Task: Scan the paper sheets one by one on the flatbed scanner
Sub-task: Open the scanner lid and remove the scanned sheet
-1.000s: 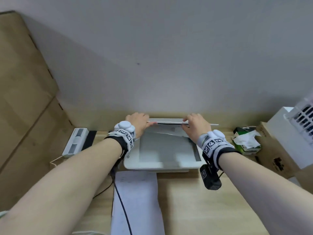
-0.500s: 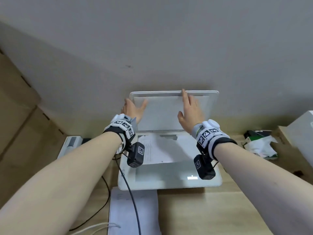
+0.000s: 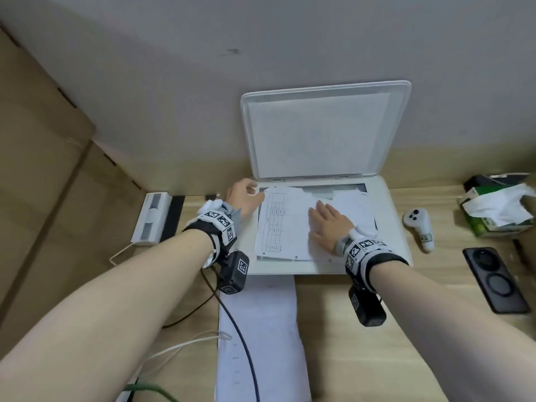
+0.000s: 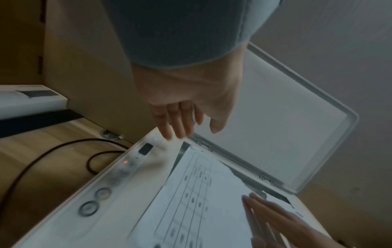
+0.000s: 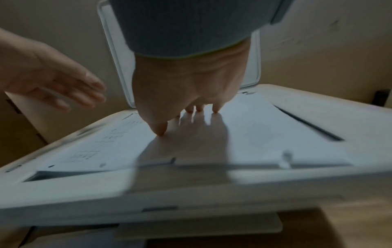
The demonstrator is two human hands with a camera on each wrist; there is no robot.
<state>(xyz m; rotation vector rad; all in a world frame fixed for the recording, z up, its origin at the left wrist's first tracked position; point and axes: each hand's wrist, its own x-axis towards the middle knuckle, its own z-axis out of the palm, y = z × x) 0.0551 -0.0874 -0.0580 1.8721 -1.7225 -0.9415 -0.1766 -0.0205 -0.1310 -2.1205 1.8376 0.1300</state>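
Your surface (image 3: 377, 329) is pale wood-grain, butted against a plain grey-white wall (image 3: 261, 53) at 12 o'clock. Cardboard panels (image 3: 43, 169) close off the 9 to 10 o'clock side.

Around you: a white remote (image 3: 419, 229) and a dark phone (image 3: 494, 280) at 3 o'clock of the scanner, a green tissue box (image 3: 496, 211) beyond them toward 2 o'clock. A white device (image 3: 150, 219) sits at 9 o'clock. A stack of sheets (image 3: 258, 329) lies at 6 o'clock, touching the scanner's near edge, with a black cable (image 3: 240, 338) draped across it.

The scanner (image 3: 388, 216) sits mid-surface, its lid (image 3: 319, 132) raised and leaning back toward the wall. The printed sheet (image 3: 278, 224) lies on the glass, long axis running 12 to 6 o'clock, skewed a little off the bed's edges; its table lines run along that axis. A second, blank sheet edge shows under it toward 3 o'clock.

Your right hand (image 3: 327, 224) lies flat on the sheet, fingers (image 5: 161, 129) straight, tips pressing the paper, gripping nothing. Your left hand (image 3: 243, 195) is at the scanner's 10 o'clock corner, fingers (image 4: 180, 120) loosely extended just above the casing beside the sheet's far left corner; whether they touch the paper, you cannot tell.
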